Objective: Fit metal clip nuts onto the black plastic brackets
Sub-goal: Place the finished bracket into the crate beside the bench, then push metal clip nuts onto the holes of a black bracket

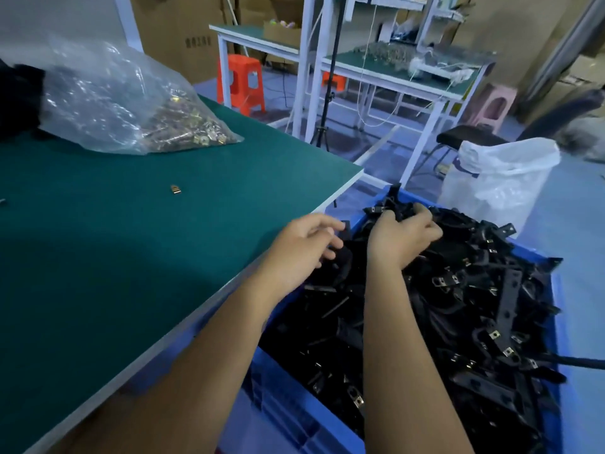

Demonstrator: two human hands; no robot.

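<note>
A blue crate (355,222) beside the table is heaped with several black plastic brackets (474,306), many carrying metal clip nuts. My right hand (401,239) reaches into the crate's far end and grips a bunch of black brackets (397,203). My left hand (306,240) hovers at the crate's near-left rim, fingers loosely spread and touching a bracket at the edge; it holds nothing. A clear plastic bag of metal clip nuts (183,122) lies at the back of the green table (131,231). One loose clip nut (175,189) sits on the table.
A white plastic sack (504,178) stands behind the crate. A black chair (471,139), orange stools (244,83) and white-framed workbenches (393,73) fill the background. A dark heap (18,99) lies at the table's far left. A black cable (582,362) crosses the crate's right rim.
</note>
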